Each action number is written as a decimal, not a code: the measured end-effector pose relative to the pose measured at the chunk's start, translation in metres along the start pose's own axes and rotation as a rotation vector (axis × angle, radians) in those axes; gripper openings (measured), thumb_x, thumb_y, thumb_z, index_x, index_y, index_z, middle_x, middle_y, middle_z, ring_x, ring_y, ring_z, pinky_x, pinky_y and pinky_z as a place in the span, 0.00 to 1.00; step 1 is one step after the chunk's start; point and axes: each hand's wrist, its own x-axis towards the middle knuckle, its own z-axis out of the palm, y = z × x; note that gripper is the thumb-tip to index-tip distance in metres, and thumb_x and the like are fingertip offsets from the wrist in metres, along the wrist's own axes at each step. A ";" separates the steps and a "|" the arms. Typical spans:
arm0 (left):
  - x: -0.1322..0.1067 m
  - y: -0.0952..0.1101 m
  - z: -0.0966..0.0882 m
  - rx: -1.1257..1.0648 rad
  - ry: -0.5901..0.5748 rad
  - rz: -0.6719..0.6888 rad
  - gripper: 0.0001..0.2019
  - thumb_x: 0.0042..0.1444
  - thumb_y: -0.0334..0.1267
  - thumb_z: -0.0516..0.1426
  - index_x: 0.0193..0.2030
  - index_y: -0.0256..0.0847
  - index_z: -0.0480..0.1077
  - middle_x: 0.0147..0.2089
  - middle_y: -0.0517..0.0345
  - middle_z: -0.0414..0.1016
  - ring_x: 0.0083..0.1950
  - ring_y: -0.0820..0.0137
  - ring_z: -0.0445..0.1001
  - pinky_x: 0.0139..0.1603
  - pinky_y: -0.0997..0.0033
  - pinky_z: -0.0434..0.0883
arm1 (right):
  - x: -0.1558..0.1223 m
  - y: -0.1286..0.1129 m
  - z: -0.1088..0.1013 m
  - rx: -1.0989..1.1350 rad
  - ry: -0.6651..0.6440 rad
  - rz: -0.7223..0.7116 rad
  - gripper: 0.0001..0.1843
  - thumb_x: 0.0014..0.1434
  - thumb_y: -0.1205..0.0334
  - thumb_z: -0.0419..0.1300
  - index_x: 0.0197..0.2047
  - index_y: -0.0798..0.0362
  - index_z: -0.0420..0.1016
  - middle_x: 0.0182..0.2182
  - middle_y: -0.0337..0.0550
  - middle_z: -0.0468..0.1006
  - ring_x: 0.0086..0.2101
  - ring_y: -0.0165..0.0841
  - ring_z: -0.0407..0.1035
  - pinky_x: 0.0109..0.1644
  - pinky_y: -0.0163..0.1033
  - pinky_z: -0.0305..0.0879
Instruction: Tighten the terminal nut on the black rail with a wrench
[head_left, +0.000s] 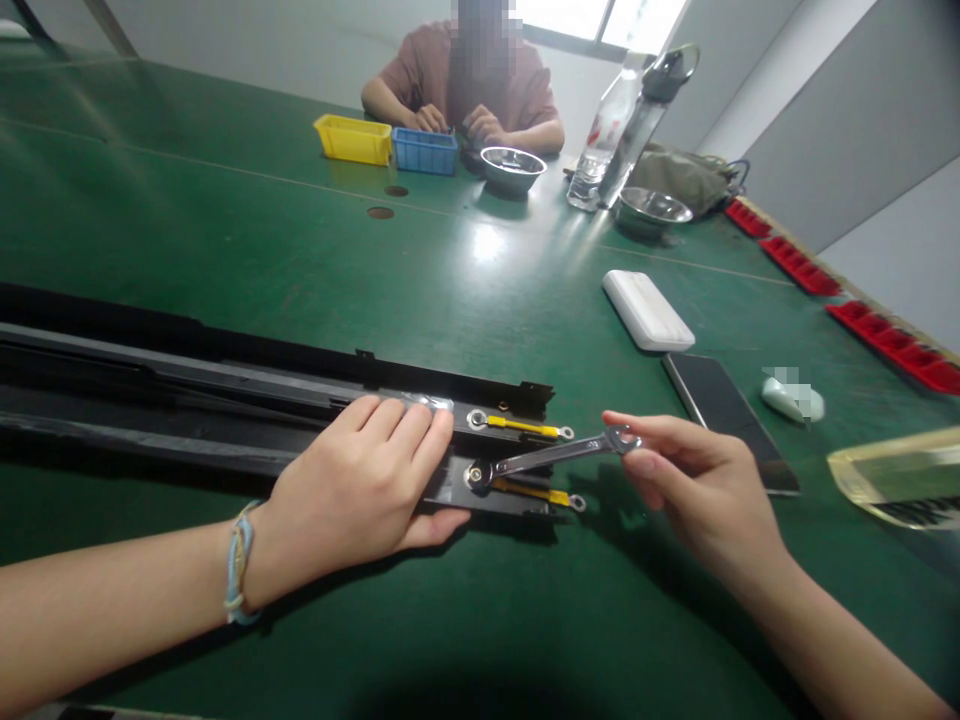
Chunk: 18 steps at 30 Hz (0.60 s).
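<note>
My left hand (pixel 367 470) is closed over the end part of a long black metal rail (pixel 187 435), its fingers across the top and its thumb on the near side. Between the thumb and fingers of my right hand (pixel 697 480) is the open end of a combination wrench (pixel 555 455). The wrench's ring end sits around a nut (pixel 476 476) on the rail's near strip. Under the wrench lies a yellow cable (pixel 536 491) with a ring terminal. A second yellow cable (pixel 525 427) is fixed to the far strip beside it.
A dark phone (pixel 727 420), a white power bank (pixel 649 310) and a white earbud case (pixel 791 398) lie to the right. Farther back are metal bowls (pixel 513 178), bottles (pixel 600 150), yellow (pixel 352 142) and blue bins (pixel 424 152). A person (pixel 420 75) sits opposite. Red trays (pixel 892 345) line the right edge.
</note>
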 end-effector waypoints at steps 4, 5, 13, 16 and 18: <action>0.000 -0.001 0.001 -0.001 -0.007 -0.001 0.29 0.60 0.54 0.48 0.46 0.25 0.72 0.36 0.42 0.75 0.34 0.55 0.74 0.32 0.57 0.71 | 0.002 0.003 0.003 -0.030 0.016 0.027 0.11 0.54 0.62 0.67 0.41 0.52 0.84 0.12 0.30 0.65 0.14 0.25 0.56 0.17 0.33 0.54; 0.000 -0.001 0.002 -0.002 -0.010 -0.002 0.29 0.60 0.55 0.48 0.46 0.25 0.72 0.36 0.43 0.75 0.34 0.55 0.74 0.32 0.57 0.71 | 0.003 0.003 0.003 -0.036 0.016 0.026 0.10 0.53 0.62 0.67 0.41 0.52 0.84 0.12 0.30 0.65 0.14 0.25 0.57 0.17 0.33 0.54; -0.001 0.000 0.002 -0.003 -0.001 0.001 0.29 0.60 0.55 0.48 0.46 0.25 0.72 0.36 0.43 0.75 0.35 0.55 0.75 0.32 0.57 0.72 | -0.001 -0.005 0.000 -0.004 -0.007 -0.073 0.08 0.43 0.59 0.75 0.29 0.47 0.84 0.16 0.35 0.72 0.16 0.28 0.63 0.17 0.33 0.58; 0.000 0.000 0.002 -0.001 0.003 -0.003 0.29 0.60 0.55 0.48 0.46 0.26 0.72 0.36 0.43 0.75 0.35 0.55 0.74 0.32 0.57 0.71 | -0.003 -0.007 -0.001 -0.022 -0.018 -0.149 0.09 0.41 0.58 0.77 0.27 0.44 0.85 0.15 0.36 0.73 0.18 0.30 0.64 0.21 0.35 0.62; 0.001 0.000 0.002 -0.001 0.004 -0.003 0.29 0.60 0.54 0.47 0.46 0.26 0.72 0.36 0.43 0.75 0.35 0.55 0.74 0.33 0.57 0.71 | -0.004 -0.006 -0.002 0.004 -0.063 -0.181 0.08 0.42 0.57 0.76 0.29 0.44 0.85 0.14 0.34 0.70 0.17 0.29 0.62 0.23 0.35 0.62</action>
